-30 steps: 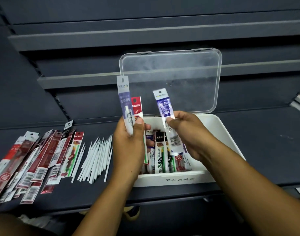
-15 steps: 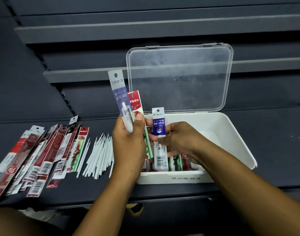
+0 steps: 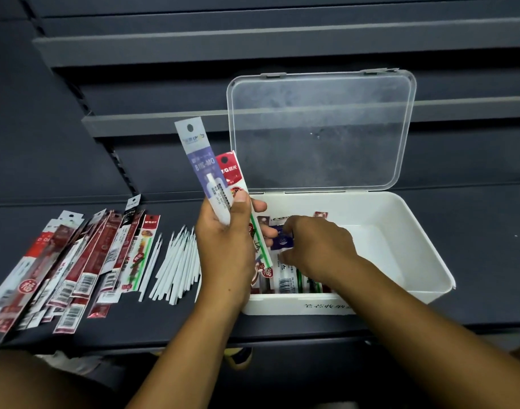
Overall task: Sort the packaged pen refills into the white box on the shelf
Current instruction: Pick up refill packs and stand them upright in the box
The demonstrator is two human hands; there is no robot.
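Note:
The white box (image 3: 412, 231) stands on the dark shelf with its clear lid (image 3: 320, 131) tipped up behind it. Several packaged refills lie in its left half. My right hand (image 3: 317, 246) is down inside the box, fingers curled on a purple-labelled refill pack (image 3: 283, 242) lying among them. My left hand (image 3: 226, 246) is at the box's left edge and grips two upright packs: a purple-and-white one (image 3: 198, 160) and a red-topped one (image 3: 230, 172) behind it.
A fan of red and white packaged refills (image 3: 75, 261) lies on the shelf (image 3: 474, 276) at the left. Beside it is a row of loose white refill tubes (image 3: 176, 267). Grey shelf rails (image 3: 252, 42) run across the back.
My right hand has lowered the purple-labelled pack from upright above the box down flat among the packs inside. My left hand has kept its two packs raised.

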